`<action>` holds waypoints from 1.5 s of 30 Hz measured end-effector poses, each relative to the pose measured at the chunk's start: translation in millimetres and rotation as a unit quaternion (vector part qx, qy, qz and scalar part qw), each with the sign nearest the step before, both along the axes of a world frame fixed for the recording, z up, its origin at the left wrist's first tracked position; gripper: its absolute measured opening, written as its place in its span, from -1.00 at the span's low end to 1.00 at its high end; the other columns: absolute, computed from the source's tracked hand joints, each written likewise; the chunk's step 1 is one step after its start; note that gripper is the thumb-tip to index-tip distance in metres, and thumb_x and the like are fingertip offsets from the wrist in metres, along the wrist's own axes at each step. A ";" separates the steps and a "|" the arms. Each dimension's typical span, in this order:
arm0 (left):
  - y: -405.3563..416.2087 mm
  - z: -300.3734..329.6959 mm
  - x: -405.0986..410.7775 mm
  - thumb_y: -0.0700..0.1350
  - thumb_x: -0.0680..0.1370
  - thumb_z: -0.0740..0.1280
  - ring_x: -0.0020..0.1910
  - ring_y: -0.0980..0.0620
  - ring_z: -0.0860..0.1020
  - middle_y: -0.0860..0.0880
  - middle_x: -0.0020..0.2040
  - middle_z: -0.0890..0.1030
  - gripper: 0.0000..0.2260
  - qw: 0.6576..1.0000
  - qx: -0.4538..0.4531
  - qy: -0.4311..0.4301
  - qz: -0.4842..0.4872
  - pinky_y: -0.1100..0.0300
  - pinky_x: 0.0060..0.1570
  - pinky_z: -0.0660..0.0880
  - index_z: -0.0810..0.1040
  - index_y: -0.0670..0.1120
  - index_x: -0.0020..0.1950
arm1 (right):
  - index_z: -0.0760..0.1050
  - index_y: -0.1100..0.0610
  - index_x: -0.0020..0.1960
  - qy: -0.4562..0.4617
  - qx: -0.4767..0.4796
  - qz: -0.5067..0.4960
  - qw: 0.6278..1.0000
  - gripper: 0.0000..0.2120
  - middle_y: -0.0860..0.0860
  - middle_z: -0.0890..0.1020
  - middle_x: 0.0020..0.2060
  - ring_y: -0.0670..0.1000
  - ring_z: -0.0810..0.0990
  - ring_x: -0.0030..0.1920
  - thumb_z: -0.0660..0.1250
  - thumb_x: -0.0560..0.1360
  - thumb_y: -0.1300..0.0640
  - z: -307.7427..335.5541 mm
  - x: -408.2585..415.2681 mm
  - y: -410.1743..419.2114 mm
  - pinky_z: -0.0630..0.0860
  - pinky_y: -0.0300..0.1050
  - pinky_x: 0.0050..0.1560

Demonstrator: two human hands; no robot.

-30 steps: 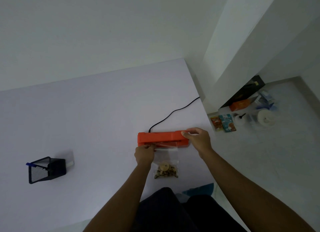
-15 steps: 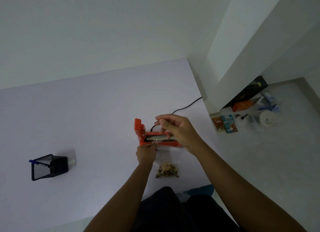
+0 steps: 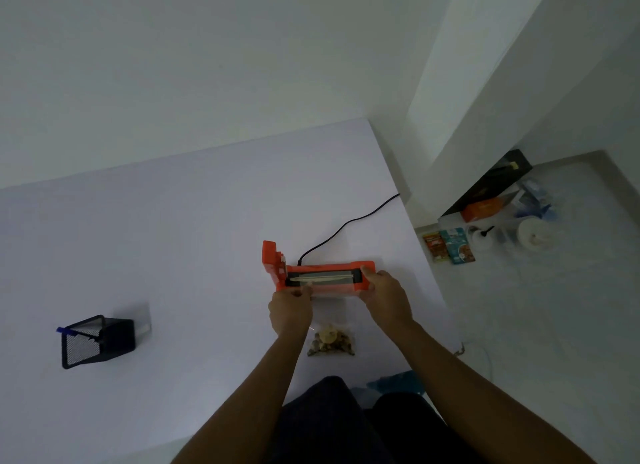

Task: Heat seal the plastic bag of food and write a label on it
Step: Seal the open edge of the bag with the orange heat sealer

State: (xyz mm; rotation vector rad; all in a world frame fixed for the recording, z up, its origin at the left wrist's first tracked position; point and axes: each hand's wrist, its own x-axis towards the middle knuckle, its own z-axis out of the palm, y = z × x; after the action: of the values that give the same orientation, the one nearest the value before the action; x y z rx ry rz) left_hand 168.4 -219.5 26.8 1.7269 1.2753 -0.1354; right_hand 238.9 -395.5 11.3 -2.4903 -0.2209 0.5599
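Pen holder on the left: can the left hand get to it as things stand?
Probably yes. The mesh pen holder stands alone on bare table with nothing between, but the left hand must first release the bag at the sealer.

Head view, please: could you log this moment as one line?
sealer: lid up | bag: top edge at sealer | left hand: pinching bag | right hand: on sealer's right end | pen holder: left, untouched
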 end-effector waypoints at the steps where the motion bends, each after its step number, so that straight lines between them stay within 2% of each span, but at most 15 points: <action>1: -1.6 2.7 -0.7 0.01 0.54 0.41 -0.35 0.09 0.59 0.05 -0.32 0.62 -0.82 1.000 0.009 -0.008 0.000 0.25 -0.36 0.48 0.66 -0.08 -0.15 | 0.34 0.05 0.49 -0.001 0.003 -0.002 1.000 -0.45 0.11 0.58 0.08 0.11 0.61 0.03 0.39 0.53 0.13 -1.2 -0.4 -0.2 0.60 0.00 0.04; 4: -4.8 10.1 -2.0 -0.06 0.56 0.38 -0.39 0.12 0.54 0.11 -0.37 0.56 -0.87 0.999 0.029 -0.032 0.009 0.29 -0.43 0.38 0.67 -0.04 -0.15 | 0.34 0.05 0.50 -0.006 -0.001 0.001 1.000 -0.45 0.10 0.58 0.09 0.11 0.61 0.04 0.38 0.54 0.13 -3.0 -0.9 -0.8 0.60 -0.04 0.03; 9: -5.2 13.1 6.3 -0.13 0.56 0.36 -0.36 0.07 0.54 0.03 -0.28 0.58 -0.87 0.998 0.055 -0.036 0.013 0.23 -0.29 0.45 0.71 -0.08 -0.02 | 0.37 0.05 0.48 -0.013 -0.005 0.000 1.000 -0.49 0.10 0.59 0.09 0.10 0.61 0.03 0.38 0.55 0.13 -6.2 0.9 -2.2 0.57 -0.12 -0.01; 12: -10.1 16.8 10.9 -0.12 0.57 0.35 -0.38 0.17 0.51 0.09 -0.30 0.55 -0.87 0.996 0.067 -0.052 0.002 0.32 -0.38 0.37 0.69 -0.08 -0.03 | 0.41 0.07 0.44 -0.017 -0.007 0.001 1.000 -0.55 0.09 0.60 0.07 0.08 0.61 0.01 0.35 0.57 0.10 -6.9 2.6 -1.8 0.48 -0.22 -0.08; 16: -16.3 25.4 14.8 -0.08 0.58 0.36 -0.35 0.19 0.55 0.15 -0.29 0.58 -0.88 0.988 0.049 -0.124 -0.077 0.36 -0.32 0.43 0.68 -0.08 -0.01 | 0.42 0.05 0.44 -0.014 -0.009 -0.005 1.000 -0.53 0.08 0.61 0.05 0.07 0.62 0.00 0.38 0.55 0.08 -8.9 3.4 -2.2 0.54 -0.18 -0.05; 18: -17.4 31.5 10.1 -0.12 0.57 0.37 -0.29 0.21 0.58 0.13 -0.23 0.62 -0.91 0.975 0.029 -0.177 -0.131 0.41 -0.23 0.49 0.67 -0.09 -0.01 | 0.41 0.04 0.44 -0.002 -0.001 -0.009 1.000 -0.51 0.09 0.60 0.04 0.07 0.61 0.02 0.41 0.53 0.11 -9.5 4.1 -2.6 0.57 -0.13 0.02; 20: -13.6 34.5 -1.0 -0.16 0.58 0.36 -0.22 0.25 0.58 0.08 -0.18 0.64 -0.92 0.961 0.020 -0.220 -0.165 0.46 -0.18 0.49 0.66 -0.10 -0.02 | 0.42 0.03 0.44 -0.001 0.029 -0.018 0.999 -0.47 0.07 0.56 -0.04 0.01 0.56 -0.04 0.43 0.50 0.16 -9.6 4.1 -4.2 0.52 -0.15 -0.02; 24: 7.1 38.7 -24.6 -0.12 0.61 0.30 -0.24 0.17 0.57 0.04 -0.18 0.66 -0.88 0.949 0.018 -0.254 -0.184 0.42 -0.25 0.45 0.63 -0.09 -0.04 | 0.46 0.08 0.40 -0.026 0.089 -0.018 0.996 -0.49 -0.06 0.54 -0.11 -0.11 0.53 -0.14 0.47 0.47 0.23 -17.9 -4.5 -12.3 0.52 -0.23 -0.04; 28: 30.0 44.9 -44.5 -0.14 0.63 0.26 -0.15 0.14 0.61 0.05 -0.11 0.67 -0.87 0.952 0.009 -0.257 -0.167 0.36 -0.18 0.53 0.60 -0.08 -0.02 | 0.58 0.06 0.18 -0.040 0.138 0.034 0.989 -0.69 -0.07 0.63 -0.09 -0.20 0.57 -0.13 0.44 0.47 0.28 -24.8 -29.1 -5.9 0.56 -0.31 -0.05; 31: 44.1 49.0 -60.9 -0.16 0.64 0.25 -0.10 0.09 0.62 0.03 -0.11 0.67 -0.86 0.955 0.007 -0.254 -0.153 0.36 -0.13 0.53 0.60 -0.09 -0.02 | 0.50 0.00 0.13 0.053 0.122 0.100 0.986 -0.66 -0.17 0.49 -0.12 -0.18 0.45 -0.19 0.39 0.46 0.34 -17.7 -48.5 16.3 0.38 -0.41 -0.13; 33: 55.1 53.6 -71.8 -0.17 0.64 0.25 -0.11 0.08 0.63 0.01 -0.13 0.67 -0.86 0.958 0.006 -0.255 -0.132 0.37 -0.14 0.52 0.60 -0.09 -0.03 | 0.43 0.00 0.21 0.131 0.120 0.145 0.973 -0.61 -0.09 0.47 0.03 -0.17 0.43 -0.07 0.40 0.46 0.29 -17.6 -60.3 34.9 0.37 -0.33 0.00; 35: 69.7 58.8 -84.0 -0.16 0.64 0.26 -0.12 0.09 0.63 0.00 -0.14 0.68 -0.88 0.961 0.015 -0.253 -0.112 0.39 -0.14 0.50 0.59 -0.09 -0.03 | 0.43 0.02 0.30 0.163 0.148 0.172 0.960 -0.55 -0.06 0.45 0.16 -0.12 0.45 0.11 0.45 0.46 0.22 -18.0 -70.2 58.2 0.39 -0.24 0.15; 37: 87.7 64.0 -97.6 -0.13 0.63 0.27 -0.16 0.14 0.62 0.02 -0.15 0.70 -0.88 0.965 0.024 -0.246 -0.085 0.41 -0.17 0.47 0.58 -0.09 -0.03 | 0.53 -0.06 0.18 0.159 0.192 0.171 0.953 -0.64 -0.06 0.52 0.16 -0.06 0.51 0.18 0.50 0.44 0.17 -16.7 -78.3 85.6 0.44 -0.17 0.22; 40: 120.4 68.2 -119.3 -0.11 0.63 0.28 -0.29 0.21 0.56 0.04 -0.15 0.71 -0.89 0.973 0.035 -0.228 -0.026 0.33 -0.24 0.45 0.58 -0.07 -0.02 | 0.61 -0.12 -0.09 0.170 0.223 0.157 0.947 -0.82 -0.02 0.60 0.01 -0.03 0.58 0.07 0.48 0.47 0.17 -12.7 -91.0 129.3 0.46 -0.23 0.13; 45: 182.3 57.1 -138.1 -0.10 0.62 0.30 -0.35 0.12 0.50 0.05 -0.16 0.72 -0.89 0.979 0.035 -0.197 0.046 0.20 -0.24 0.51 0.59 -0.09 -0.02 | 0.65 0.10 -0.10 0.248 0.223 0.151 0.931 -0.90 -0.01 0.67 -0.16 -0.12 0.59 -0.18 0.37 0.55 0.19 -14.6 -106.8 189.7 0.50 -0.28 -0.16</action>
State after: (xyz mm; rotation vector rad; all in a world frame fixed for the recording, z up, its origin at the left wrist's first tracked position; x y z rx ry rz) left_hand 30.3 -37.2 83.9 1.6481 1.0715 0.2967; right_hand 132.0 -205.8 -3.3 -1.8156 -0.4750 1.1070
